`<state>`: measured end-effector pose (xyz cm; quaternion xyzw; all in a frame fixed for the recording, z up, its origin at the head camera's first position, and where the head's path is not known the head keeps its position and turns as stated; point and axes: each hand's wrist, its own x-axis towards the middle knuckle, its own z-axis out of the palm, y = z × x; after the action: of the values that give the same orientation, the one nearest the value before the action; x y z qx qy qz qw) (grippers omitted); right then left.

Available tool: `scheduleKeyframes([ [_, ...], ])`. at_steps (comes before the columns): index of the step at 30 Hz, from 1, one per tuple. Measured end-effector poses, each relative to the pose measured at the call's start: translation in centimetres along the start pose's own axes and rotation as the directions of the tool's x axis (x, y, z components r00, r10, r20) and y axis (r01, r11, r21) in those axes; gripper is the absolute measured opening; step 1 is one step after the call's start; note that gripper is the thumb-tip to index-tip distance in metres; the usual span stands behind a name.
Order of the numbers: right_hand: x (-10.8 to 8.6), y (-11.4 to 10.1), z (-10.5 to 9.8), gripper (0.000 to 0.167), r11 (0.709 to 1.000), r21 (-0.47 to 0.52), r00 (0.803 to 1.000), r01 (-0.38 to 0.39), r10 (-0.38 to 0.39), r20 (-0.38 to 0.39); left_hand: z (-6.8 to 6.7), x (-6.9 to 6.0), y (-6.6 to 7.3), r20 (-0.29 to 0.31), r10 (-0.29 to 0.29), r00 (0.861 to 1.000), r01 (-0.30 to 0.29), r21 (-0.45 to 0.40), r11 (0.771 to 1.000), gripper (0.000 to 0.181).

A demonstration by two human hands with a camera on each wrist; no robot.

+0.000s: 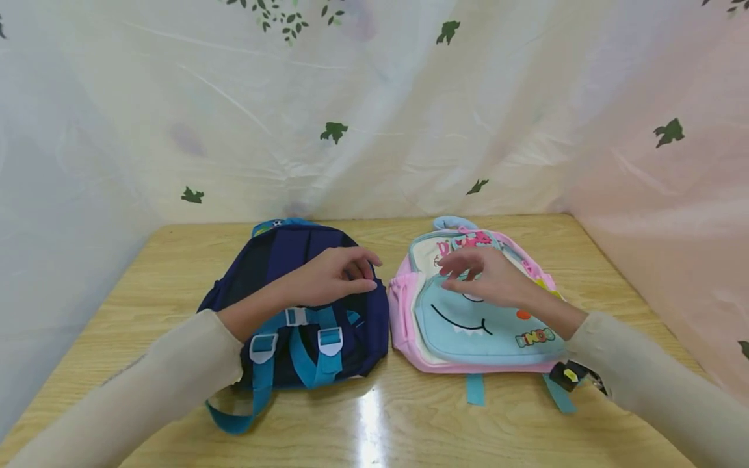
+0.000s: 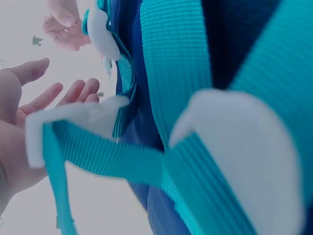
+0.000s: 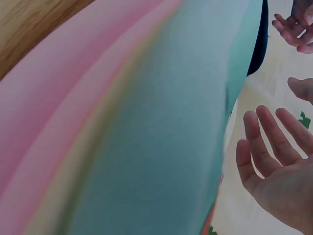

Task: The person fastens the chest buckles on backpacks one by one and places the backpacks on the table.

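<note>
Two small backpacks lie side by side on a wooden table. The navy backpack on the left has its back side up, showing teal straps with white plastic buckles. On the right lies a pink and light-blue backpack, front up, with a smiling face printed on it. My left hand hovers over the navy backpack, fingers loosely bent, holding nothing. Over the pink and light-blue one hangs my right hand, also holding nothing. In the right wrist view its fingers are relaxed and spread.
The wooden table reaches back to a pale curtain printed with green leaf shapes. The curtain also hangs along both sides. A teal strap loop and two strap ends lie toward the near side.
</note>
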<state>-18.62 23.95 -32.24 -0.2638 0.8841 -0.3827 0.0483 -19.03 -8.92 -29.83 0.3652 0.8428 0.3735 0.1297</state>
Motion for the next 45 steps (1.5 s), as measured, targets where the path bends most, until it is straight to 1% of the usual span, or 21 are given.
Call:
scheduleKeyframes([
  [2, -0.4, 0.4, -0.4, 0.031, 1.000, -0.019, 1.000, -0.014, 0.014, -0.017, 0.3, 0.6, 0.1, 0.027, -0.028, 0.999, 0.029, -0.022, 0.999, 0.034],
  [5, -1.0, 0.8, -0.9, 0.028, 0.997, -0.060, 0.998, -0.058, 0.055, -0.041, 1.0, 1.5, 0.1, 0.064, -0.075, 0.995, 0.078, -0.044, 0.996, 0.036],
  [9, -2.1, 1.5, -1.8, 0.028, 0.987, -0.092, 0.990, -0.133, 0.127, -0.065, 1.8, 2.6, 0.2, 0.108, -0.145, 0.984, 0.153, -0.066, 0.986, 0.041],
  [11, -2.6, 1.8, -2.3, 0.030, 0.983, -0.093, 0.986, -0.159, 0.153, -0.073, 2.1, 3.1, 0.3, 0.126, -0.189, 0.974, 0.200, -0.083, 0.976, 0.044],
  [13, -3.1, 2.2, -2.7, 0.031, 0.979, -0.099, 0.982, -0.179, 0.171, -0.083, 2.3, 3.5, 0.5, 0.147, -0.237, 0.960, 0.254, -0.106, 0.962, 0.048],
  [16, -3.9, 2.7, -3.4, 0.034, 0.974, -0.107, 0.977, -0.200, 0.190, -0.099, 2.7, 4.1, 0.7, 0.175, -0.283, 0.943, 0.307, -0.132, 0.942, 0.051],
  [20, -4.8, 3.5, -4.4, 0.043, 0.964, -0.114, 0.965, -0.241, 0.226, -0.135, 3.2, 4.8, 1.1, 0.192, -0.305, 0.933, 0.334, -0.147, 0.931, 0.054],
  [23, -5.4, 4.1, -5.1, 0.047, 0.957, -0.112, 0.956, -0.267, 0.248, -0.158, 3.5, 5.2, 1.3, 0.189, -0.334, 0.924, 0.362, -0.139, 0.922, 0.054],
  [27, -6.1, 4.9, -5.9, 0.053, 0.948, -0.103, 0.944, -0.302, 0.283, -0.167, 3.7, 5.7, 1.4, 0.180, -0.397, 0.900, 0.422, -0.130, 0.897, 0.053],
  [31, -6.8, 5.9, -6.4, 0.059, 0.929, -0.086, 0.927, -0.359, 0.344, -0.153, 4.0, 6.0, 1.7, 0.186, -0.449, 0.874, 0.476, -0.141, 0.868, 0.052],
  [34, -7.3, 6.6, -6.6, 0.065, 0.913, -0.073, 0.911, -0.402, 0.391, -0.132, 4.2, 6.3, 1.9, 0.184, -0.477, 0.859, 0.505, -0.152, 0.850, 0.054],
  [37, -7.7, 7.2, -6.6, 0.073, 0.890, -0.051, 0.890, -0.453, 0.448, -0.088, 4.4, 6.7, 1.8, 0.175, -0.499, 0.849, 0.524, -0.154, 0.838, 0.055],
  [41, -8.0, 7.9, -6.3, 0.081, 0.861, -0.013, 0.861, -0.508, 0.508, -0.012, 4.6, 7.1, 1.6, 0.172, -0.516, 0.839, 0.541, -0.159, 0.826, 0.051],
  [43, -8.1, 8.2, -6.2, 0.082, 0.856, 0.006, 0.856, -0.517, 0.517, 0.006, 4.8, 7.3, 1.5, 0.174, -0.520, 0.837, 0.545, -0.163, 0.823, 0.049],
  [45, -8.2, 8.4, -6.2, 0.082, 0.855, 0.022, 0.855, -0.518, 0.518, 0.012, 4.9, 7.4, 1.5, 0.174, -0.521, 0.836, 0.547, -0.173, 0.819, 0.047],
])
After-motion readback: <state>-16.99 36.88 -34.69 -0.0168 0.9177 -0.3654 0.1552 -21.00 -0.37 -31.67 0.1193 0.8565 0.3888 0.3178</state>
